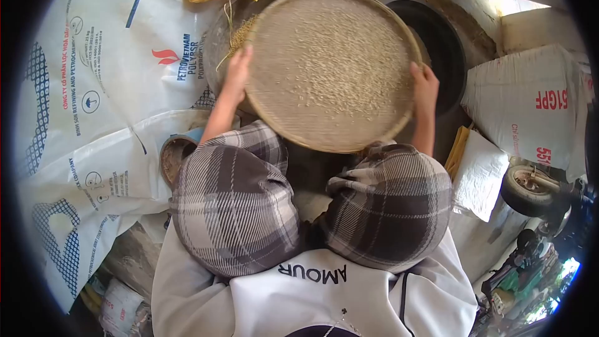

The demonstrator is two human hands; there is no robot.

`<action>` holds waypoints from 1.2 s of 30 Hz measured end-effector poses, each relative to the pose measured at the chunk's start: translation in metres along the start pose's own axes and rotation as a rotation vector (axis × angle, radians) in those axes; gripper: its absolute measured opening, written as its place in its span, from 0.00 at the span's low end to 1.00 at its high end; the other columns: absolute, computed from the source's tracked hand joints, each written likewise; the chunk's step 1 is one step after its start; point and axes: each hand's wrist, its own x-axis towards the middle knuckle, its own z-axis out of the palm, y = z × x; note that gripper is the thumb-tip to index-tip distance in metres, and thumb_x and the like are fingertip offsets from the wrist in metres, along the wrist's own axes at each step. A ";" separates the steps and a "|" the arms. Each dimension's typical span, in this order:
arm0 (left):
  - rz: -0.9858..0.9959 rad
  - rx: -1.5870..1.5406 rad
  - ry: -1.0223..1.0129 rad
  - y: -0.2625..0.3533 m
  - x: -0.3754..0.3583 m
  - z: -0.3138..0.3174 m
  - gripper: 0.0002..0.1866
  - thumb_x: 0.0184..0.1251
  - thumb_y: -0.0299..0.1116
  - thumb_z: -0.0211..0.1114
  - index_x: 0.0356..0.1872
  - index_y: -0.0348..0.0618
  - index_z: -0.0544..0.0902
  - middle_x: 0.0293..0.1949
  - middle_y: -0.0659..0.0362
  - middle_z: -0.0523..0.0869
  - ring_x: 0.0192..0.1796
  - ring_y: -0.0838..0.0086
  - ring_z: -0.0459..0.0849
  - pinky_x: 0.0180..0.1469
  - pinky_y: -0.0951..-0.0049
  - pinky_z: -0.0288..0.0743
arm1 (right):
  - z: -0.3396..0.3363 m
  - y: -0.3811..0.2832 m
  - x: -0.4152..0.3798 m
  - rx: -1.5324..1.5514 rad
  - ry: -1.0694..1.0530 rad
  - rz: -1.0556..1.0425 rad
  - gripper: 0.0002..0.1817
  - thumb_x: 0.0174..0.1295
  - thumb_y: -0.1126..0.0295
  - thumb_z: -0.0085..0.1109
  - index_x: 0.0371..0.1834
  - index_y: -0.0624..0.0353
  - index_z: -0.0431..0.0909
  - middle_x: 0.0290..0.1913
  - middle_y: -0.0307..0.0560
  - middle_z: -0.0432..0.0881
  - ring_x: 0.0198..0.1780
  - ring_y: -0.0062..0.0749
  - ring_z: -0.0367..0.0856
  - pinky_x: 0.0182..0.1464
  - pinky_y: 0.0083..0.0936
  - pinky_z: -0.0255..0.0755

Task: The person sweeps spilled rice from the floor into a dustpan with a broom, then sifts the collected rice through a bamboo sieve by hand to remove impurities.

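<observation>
Both hands, left hand (pixel 237 70) and right hand (pixel 425 87), grip the rim of the flat woven tray (pixel 274 118) in the upper centre of the frame, so a tilt could probably spill the grain (pixel 331 56) over its edge.

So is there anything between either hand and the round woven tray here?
Nothing visible. The left hand and the right hand both grip the rim of the woven tray directly, at opposite sides. The grain lies inside the tray, away from the fingers. The plaid-clad knees sit below it, apart from the hands.
</observation>
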 end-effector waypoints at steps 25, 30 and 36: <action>-0.074 -0.355 -0.141 0.031 -0.012 -0.017 0.32 0.72 0.53 0.52 0.59 0.28 0.71 0.51 0.45 0.81 0.47 0.61 0.85 0.51 0.63 0.80 | 0.026 -0.004 -0.023 0.032 -0.064 0.022 0.19 0.62 0.58 0.64 0.42 0.67 0.82 0.32 0.31 0.77 0.33 0.14 0.69 0.36 0.15 0.64; -0.006 0.042 -0.035 -0.017 -0.010 0.040 0.30 0.72 0.52 0.54 0.58 0.31 0.73 0.52 0.47 0.81 0.50 0.65 0.82 0.54 0.66 0.77 | -0.034 -0.002 0.006 0.042 0.093 0.052 0.16 0.63 0.62 0.62 0.43 0.66 0.83 0.31 0.34 0.81 0.31 0.15 0.73 0.36 0.15 0.66; -0.184 -0.406 -0.159 0.029 0.000 -0.034 0.32 0.70 0.53 0.55 0.62 0.33 0.69 0.54 0.47 0.80 0.53 0.64 0.80 0.55 0.65 0.75 | 0.046 -0.001 -0.038 0.077 -0.104 -0.009 0.15 0.63 0.64 0.63 0.43 0.67 0.81 0.31 0.31 0.76 0.34 0.13 0.68 0.36 0.14 0.65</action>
